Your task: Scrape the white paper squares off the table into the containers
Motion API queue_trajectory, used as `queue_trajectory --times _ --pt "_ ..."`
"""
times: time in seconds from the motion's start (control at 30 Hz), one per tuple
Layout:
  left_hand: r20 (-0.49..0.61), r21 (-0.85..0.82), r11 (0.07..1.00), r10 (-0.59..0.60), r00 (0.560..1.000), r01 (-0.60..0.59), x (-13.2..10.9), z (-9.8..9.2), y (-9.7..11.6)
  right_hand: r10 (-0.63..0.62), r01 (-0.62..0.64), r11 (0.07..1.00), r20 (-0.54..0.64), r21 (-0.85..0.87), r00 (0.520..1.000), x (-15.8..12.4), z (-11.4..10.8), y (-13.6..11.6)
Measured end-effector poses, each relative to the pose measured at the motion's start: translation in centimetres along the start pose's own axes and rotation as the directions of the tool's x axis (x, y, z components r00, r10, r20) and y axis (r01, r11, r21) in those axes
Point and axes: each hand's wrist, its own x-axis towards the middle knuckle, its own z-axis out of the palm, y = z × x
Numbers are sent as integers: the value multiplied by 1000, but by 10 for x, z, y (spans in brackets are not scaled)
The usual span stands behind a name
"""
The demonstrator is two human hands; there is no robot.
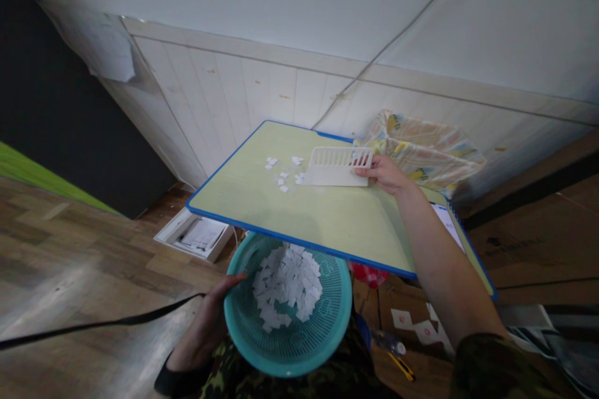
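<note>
Right hand [384, 174] pinches slotted white plate [333, 177] at its right end, long axis left-right over tabletop [299, 218], paper scraps [284, 189] just off its left end; left hand [216, 307] grips teal basket [337, 312] below.

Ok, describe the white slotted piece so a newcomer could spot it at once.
Find the blue-edged, pale yellow table. There, just right of the scattered white bits, the right hand holds the white slotted piece by one end. It's a single broad panel with a row of openings, unlike those small bits.
</note>
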Motion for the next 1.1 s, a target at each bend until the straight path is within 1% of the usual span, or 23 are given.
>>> queue_trajectory --times 0.07,0.13,0.23,0.3,0.37,0.43,0.5,0.57,0.63,0.77,0.97,1.1 --pt "0 -6 1000 -4 1000 4 0 0 0 -9 9 1000 -18 14 1000 1 6 0" --pt "-4 -18 1000 -10 1000 10 1 0 1 -36 36 999 -15 7 999 1 17 -1" --pt "-8 -49 999 -16 1000 15 1 -1 1 -82 81 996 -14 -26 997 0 35 -5" --pt "-2 -60 998 -3 1000 3 1 -2 2 -103 101 993 -32 -59 994 -2 42 -9" --pt "9 -67 998 8 1000 -7 1 -3 2 -114 110 990 -38 -91 993 -5 44 -13" --pt "10 -69 998 8 1000 -7 0 -4 3 -108 106 988 -15 -111 994 -7 43 -15" --pt "14 -65 998 2 1000 -1 0 -5 3 -102 102 988 6 -113 995 -8 40 -17" --pt "18 -55 998 5 1000 -4 0 -6 3 -103 103 989 1 -105 995 -8 40 -17" --pt "4 -44 999 12 1000 -12 1 -6 4 -101 101 990 4 -101 995 -8 42 -16" --pt "-27 -34 999 17 1000 -18 1 -5 5 -82 87 991 53 -99 995 -8 51 -16" --pt "-15 -70 997 -15 1000 14 0 -6 4 -99 103 990 49 -101 994 -11 57 -18" --pt "4 -67 997 -24 1000 24 1 -8 3 -95 106 987 92 -123 991 -11 65 -17"
